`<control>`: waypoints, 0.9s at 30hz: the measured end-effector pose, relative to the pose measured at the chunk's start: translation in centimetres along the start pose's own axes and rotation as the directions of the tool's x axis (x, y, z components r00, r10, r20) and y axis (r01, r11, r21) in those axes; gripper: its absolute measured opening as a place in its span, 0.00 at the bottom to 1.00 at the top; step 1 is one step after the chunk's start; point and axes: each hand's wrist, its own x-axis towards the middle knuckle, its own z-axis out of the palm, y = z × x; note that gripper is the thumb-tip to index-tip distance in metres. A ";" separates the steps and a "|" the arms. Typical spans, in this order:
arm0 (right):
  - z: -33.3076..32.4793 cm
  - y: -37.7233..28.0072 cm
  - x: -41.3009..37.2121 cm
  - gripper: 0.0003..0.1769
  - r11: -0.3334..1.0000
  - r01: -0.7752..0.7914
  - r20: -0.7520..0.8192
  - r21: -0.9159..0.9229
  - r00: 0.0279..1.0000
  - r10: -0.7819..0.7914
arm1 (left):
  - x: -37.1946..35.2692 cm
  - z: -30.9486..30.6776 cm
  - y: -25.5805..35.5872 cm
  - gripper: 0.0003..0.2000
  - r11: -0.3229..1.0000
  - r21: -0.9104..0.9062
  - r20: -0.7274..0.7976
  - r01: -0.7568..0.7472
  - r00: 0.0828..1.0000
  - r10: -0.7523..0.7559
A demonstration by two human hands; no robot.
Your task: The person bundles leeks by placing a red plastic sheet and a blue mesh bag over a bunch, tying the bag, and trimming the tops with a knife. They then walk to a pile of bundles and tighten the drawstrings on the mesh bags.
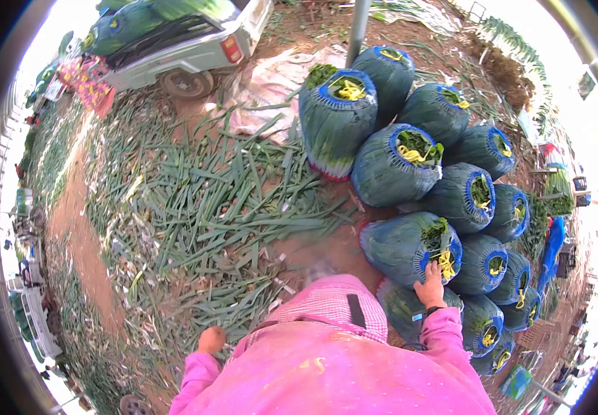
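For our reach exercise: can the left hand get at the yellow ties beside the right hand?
Likely not: the left hand hangs across the pink torso from the sack; the right hand rests by its yellow ties.

The reddish dirt ground (88, 235) carries a thick scatter of long cut green leaves (223, 207) across left and centre. A pale plastic sheet (268, 90) lies at upper centre. Bulging netted sacks (396, 166) of greens stand packed together down the right side.

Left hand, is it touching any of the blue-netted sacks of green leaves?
No, the left hand hangs free above the leaf-strewn dirt ground, apart from the sacks.
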 end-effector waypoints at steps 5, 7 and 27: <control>1.1 -1.5 0.4 0.48 0.995 -0.097 -0.017 -0.037 0.995 0.097 | 6.5 -1.4 6.6 0.14 0.995 -0.074 0.002 -0.072 0.997 0.073; 1.5 -1.3 0.1 0.48 0.997 -0.071 -0.037 -0.037 0.997 0.069 | 8.3 -3.4 9.9 0.14 0.976 -0.115 -0.130 -0.186 0.977 0.171; 0.9 -0.9 1.6 0.27 0.999 -0.015 -0.189 -0.048 0.982 0.006 | 8.7 -5.2 13.4 0.13 0.983 -0.044 -0.060 -0.176 0.983 0.174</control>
